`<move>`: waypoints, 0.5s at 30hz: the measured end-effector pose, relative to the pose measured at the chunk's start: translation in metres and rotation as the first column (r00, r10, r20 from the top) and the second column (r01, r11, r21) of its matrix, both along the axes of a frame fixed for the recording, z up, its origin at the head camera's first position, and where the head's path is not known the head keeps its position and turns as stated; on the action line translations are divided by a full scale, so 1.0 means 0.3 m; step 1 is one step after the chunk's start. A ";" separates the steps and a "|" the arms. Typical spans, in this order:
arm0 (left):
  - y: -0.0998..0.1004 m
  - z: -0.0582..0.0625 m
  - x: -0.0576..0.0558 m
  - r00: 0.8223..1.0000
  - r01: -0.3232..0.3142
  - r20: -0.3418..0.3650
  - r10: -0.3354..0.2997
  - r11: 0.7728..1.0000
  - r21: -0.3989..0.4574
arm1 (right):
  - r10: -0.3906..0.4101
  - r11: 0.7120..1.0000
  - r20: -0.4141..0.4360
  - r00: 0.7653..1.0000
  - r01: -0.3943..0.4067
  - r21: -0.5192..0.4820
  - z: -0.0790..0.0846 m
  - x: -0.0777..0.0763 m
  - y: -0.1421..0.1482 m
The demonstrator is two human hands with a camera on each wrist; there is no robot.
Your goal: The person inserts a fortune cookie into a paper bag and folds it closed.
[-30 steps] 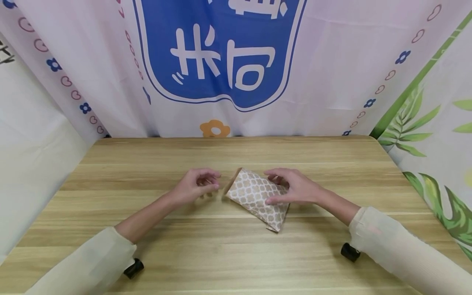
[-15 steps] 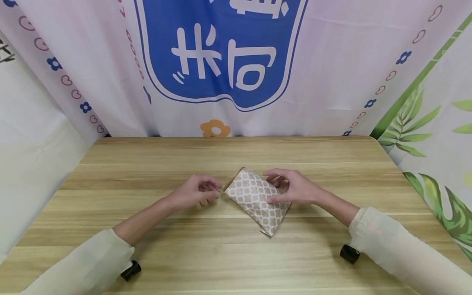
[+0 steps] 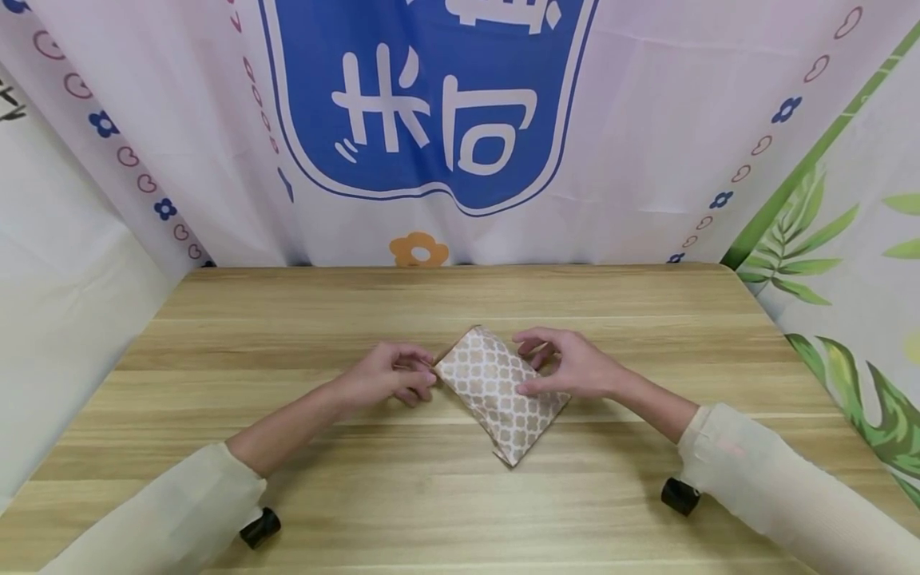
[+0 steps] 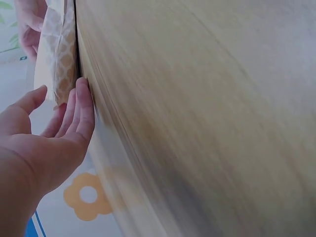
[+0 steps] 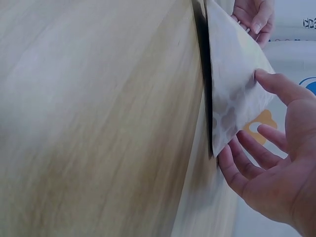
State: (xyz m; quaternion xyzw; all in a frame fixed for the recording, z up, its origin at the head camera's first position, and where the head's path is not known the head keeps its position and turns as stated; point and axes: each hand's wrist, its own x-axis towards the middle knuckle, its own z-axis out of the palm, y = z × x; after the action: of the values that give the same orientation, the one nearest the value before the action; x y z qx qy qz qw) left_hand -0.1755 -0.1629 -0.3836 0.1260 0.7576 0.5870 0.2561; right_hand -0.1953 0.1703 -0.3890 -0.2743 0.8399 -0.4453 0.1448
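A flat paper bag (image 3: 496,391) with a tan and white lattice pattern lies slanted across the middle of the wooden table. At its left corner, the thumb and fingertips of my left hand (image 3: 391,374) pinch the brown edge. My right hand (image 3: 571,366) holds the bag's right side, thumb on the top face and fingers over the far edge. In the right wrist view, the right thumb touches the pale face of the bag (image 5: 237,79), with the fingers at its edge. The left wrist view shows the left hand (image 4: 54,143) at the bag's end (image 4: 63,69). What the bag contains is hidden.
The wooden table (image 3: 345,495) reaches back to a printed curtain (image 3: 647,144) with a blue emblem. Leaf-patterned cloth (image 3: 862,351) hangs at the right. Below each pale sleeve is a small black device, the left device (image 3: 260,528) and the right device (image 3: 680,496).
The bag has turned, its lower corner swinging toward the left. My left hand has moved slightly right and now pinches the left corner. The right hand has barely shifted.
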 end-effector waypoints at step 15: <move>0.066 -0.005 -0.013 0.996 -0.071 0.069 0.062 0.989 0.128 | -0.059 0.997 0.102 0.993 0.063 -0.035 -0.001 0.003 -0.024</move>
State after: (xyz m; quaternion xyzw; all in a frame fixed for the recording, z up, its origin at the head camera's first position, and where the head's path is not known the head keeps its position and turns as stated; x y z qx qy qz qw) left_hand -0.1793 -0.1432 -0.3851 0.0980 0.7129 0.6470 0.2521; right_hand -0.1943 0.1631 -0.3894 -0.2281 0.8308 -0.4789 0.1682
